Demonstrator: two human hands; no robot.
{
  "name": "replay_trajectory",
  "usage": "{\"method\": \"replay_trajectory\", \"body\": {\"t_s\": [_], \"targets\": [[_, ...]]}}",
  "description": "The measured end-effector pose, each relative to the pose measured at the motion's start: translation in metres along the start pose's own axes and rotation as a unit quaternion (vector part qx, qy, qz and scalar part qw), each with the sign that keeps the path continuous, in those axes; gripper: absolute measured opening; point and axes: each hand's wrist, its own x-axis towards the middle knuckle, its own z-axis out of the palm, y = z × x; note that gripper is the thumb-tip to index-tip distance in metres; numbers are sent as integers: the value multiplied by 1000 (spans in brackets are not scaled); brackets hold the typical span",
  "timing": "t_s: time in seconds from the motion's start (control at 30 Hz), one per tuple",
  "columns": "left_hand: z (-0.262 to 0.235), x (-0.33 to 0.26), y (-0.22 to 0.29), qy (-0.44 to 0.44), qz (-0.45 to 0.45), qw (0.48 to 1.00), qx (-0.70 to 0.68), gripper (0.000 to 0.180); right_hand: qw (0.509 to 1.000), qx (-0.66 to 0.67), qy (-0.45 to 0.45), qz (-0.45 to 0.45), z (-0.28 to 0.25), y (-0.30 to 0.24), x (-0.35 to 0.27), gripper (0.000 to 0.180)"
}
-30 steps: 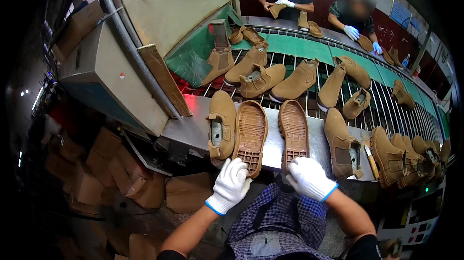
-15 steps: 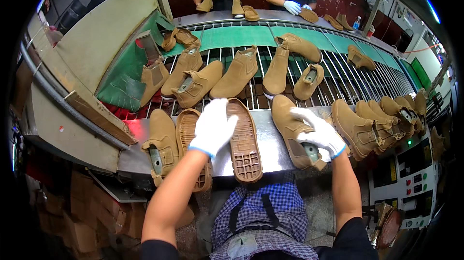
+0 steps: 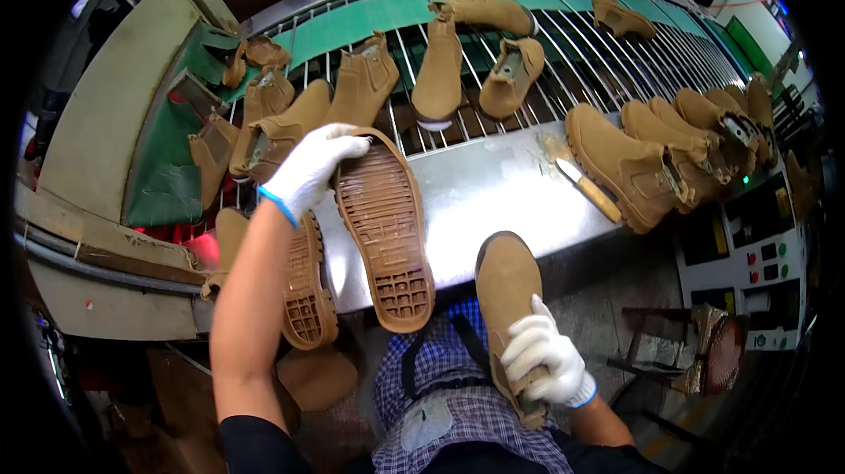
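Head view: sole (image 3: 383,223) in left hand (image 3: 312,166), boot (image 3: 509,285) in right hand (image 3: 546,360).

Left arm (image 3: 249,324) stretched forward, right arm (image 3: 601,421) bent close to the body.
The left forearm is bare below a dark sleeve (image 3: 255,449), rising almost straight; the white-gloved left grip (image 3: 317,166) angles rightward at the wrist, fingers (image 3: 346,143) drawn together and bent at their ends. The right grip (image 3: 541,358), gloved likewise, sits lower and nearer, fingers curled leftward, thumb (image 3: 540,307) pointing forward.
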Motion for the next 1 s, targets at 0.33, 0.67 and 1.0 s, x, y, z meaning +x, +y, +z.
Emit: {"method": "replay_trajectory", "body": {"t_s": [0.33, 0.67, 1.0], "targets": [[32, -97, 31, -49, 110, 990, 71, 71, 794, 431, 170, 393, 44, 110, -63, 70], [85, -144, 1, -50, 153, 984, 79, 75, 789, 439, 255, 345, 14, 29, -22, 70], [137, -147, -90, -191, 100, 974, 67, 86, 798, 401, 294, 341, -5, 5, -14, 67]]}}
